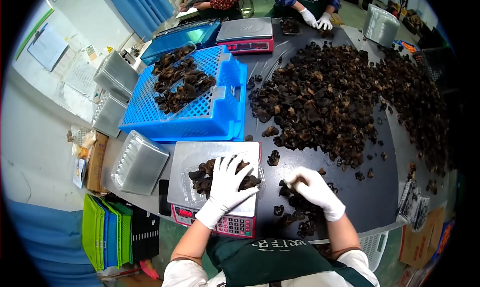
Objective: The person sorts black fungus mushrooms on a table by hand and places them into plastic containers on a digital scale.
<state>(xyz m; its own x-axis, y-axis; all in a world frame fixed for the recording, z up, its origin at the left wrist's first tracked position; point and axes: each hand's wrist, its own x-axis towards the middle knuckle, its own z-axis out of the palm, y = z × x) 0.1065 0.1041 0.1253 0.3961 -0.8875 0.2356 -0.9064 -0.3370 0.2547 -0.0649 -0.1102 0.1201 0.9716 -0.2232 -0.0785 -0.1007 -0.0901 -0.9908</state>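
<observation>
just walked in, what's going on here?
A person in white gloves has the left hand over dark, fungus-like pieces in a clear tray on the near scale. The right hand is at a small loose heap beside it. A big pile lies beyond. Across the table, another person's gloved hands are at work too.

The dark-topped worktable (375, 202) supports a broad pile of wood ear mushrooms (320, 97). A near digital scale (245, 209), a blue plastic crate (220, 119) and stacked clear trays (140, 164) occupy its left side; a far digital scale (246, 31) stands beyond the crate.
</observation>
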